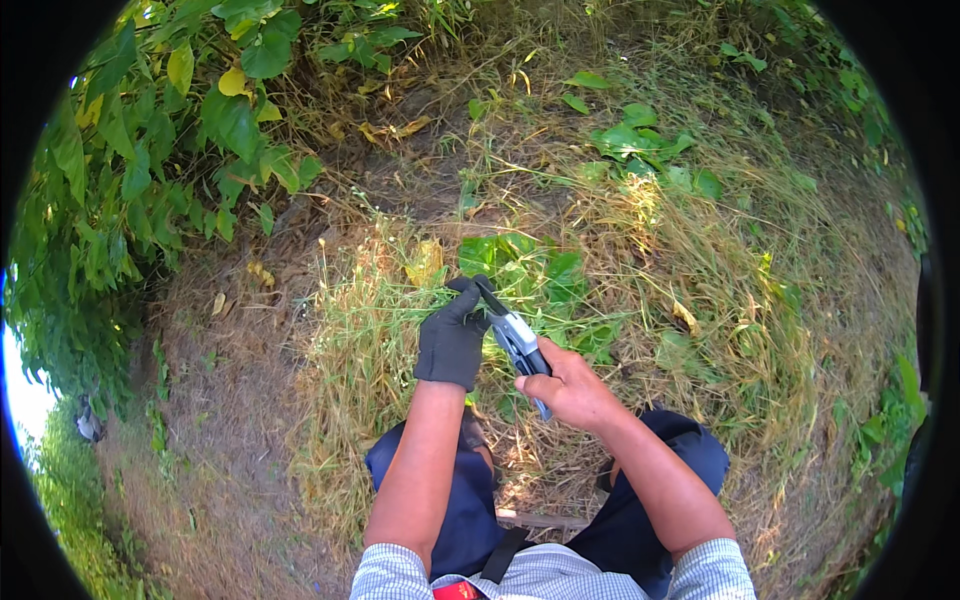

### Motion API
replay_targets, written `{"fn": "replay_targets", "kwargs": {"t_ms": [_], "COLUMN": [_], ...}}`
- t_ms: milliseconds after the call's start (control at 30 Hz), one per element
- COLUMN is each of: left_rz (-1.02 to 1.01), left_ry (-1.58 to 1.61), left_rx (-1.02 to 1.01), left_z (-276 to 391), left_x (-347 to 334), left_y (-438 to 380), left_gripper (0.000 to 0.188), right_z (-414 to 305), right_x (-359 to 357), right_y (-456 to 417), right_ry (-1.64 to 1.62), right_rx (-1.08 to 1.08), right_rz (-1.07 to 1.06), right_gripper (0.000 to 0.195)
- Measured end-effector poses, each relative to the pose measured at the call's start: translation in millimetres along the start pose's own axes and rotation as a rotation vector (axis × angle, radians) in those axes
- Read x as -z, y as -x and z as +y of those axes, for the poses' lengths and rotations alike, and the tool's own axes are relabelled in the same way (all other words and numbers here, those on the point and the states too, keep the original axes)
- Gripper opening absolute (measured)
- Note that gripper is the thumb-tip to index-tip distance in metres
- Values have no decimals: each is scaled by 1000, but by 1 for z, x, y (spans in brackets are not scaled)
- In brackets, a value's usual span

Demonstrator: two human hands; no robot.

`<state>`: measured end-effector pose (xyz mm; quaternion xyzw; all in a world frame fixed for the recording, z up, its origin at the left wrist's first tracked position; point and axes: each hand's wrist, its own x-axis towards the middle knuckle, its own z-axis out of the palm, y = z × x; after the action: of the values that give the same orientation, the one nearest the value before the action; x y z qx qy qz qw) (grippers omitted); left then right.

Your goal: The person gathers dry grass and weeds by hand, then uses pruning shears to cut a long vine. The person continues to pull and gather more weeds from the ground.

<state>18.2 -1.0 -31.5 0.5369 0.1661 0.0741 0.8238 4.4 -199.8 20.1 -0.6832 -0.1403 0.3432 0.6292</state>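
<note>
My left hand (452, 337), in a black glove, grips a bunch of thin green weed stems (409, 304) low over the ground. Bare, my right hand (574, 381) is closed around the handles of pruning shears (517, 337) with a grey metal body. The dark blade end of the shears reaches up to the gloved fingers and the stems there; whether it touches a stem cannot be made out. Just beyond both hands lie broad green leaves (562, 276) among the grass.
Leafy branches (232, 120) hang low on the left. Dry grass and straw (712, 315) spread to the right, with more broad leaves (637, 142) farther ahead. My bent knees (686, 446) flank the working spot. A dark object (928, 322) stands at the right rim.
</note>
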Motion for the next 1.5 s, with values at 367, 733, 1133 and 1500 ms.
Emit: {"fn": "replay_targets", "kwargs": {"t_ms": [367, 733, 1133, 1500], "left_rz": [103, 294, 93, 101], "left_ry": [410, 233, 392, 397], "left_rx": [4, 79, 64, 9], "left_z": [23, 38, 44, 40], "left_x": [-2, -3, -1, 6], "left_y": [-3, 5, 8, 3], "left_gripper": [15, 12, 18, 17], "right_z": [5, -1, 8, 14], "right_x": [4, 10, 18, 19], "right_y": [-1, 1, -1, -6], "right_ry": [281, 252, 21, -181], "right_rx": [103, 88, 52, -7], "right_rz": [104, 151, 122, -4], "right_gripper": [59, 58, 55, 78]}}
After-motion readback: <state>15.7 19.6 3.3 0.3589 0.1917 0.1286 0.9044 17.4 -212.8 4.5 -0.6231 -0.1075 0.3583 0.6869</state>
